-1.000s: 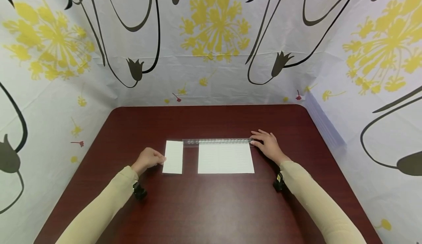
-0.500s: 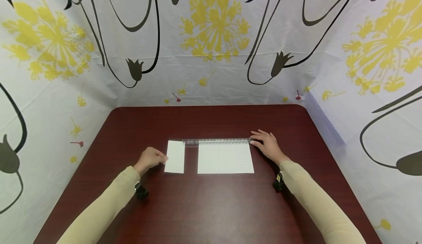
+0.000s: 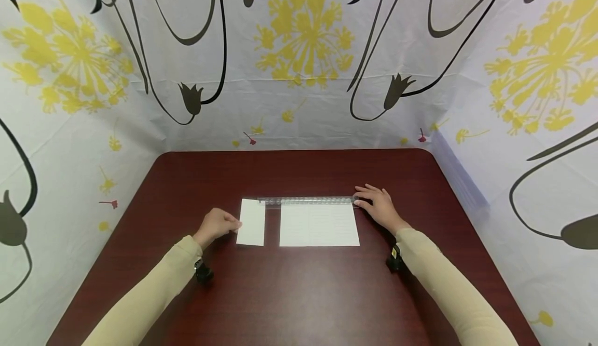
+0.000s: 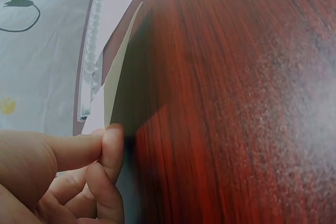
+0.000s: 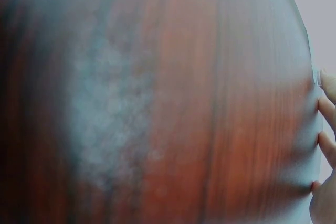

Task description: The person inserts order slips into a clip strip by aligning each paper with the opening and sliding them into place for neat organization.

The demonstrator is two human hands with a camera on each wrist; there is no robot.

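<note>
My left hand pinches the left edge of a narrow white paper card between thumb and fingertips. In the left wrist view this card is tilted and casts a shadow on the table. Its top edge meets the left end of a clear plastic strip with a row of rounded bumps. Under the strip's right part lies a wider white sheet with faint lines. My right hand has its thumb at the strip's right end, its other fingers spread. Mostly fingers show of it in the right wrist view.
All of this lies on a dark red-brown wooden table with rounded far corners. White cloth printed with flowers hangs behind and on both sides. A narrow gap of bare wood separates the card from the sheet.
My left hand has slid the narrow card a little to the right, narrowing the gap to the sheet. The right hand, strip and sheet have hardly moved.
</note>
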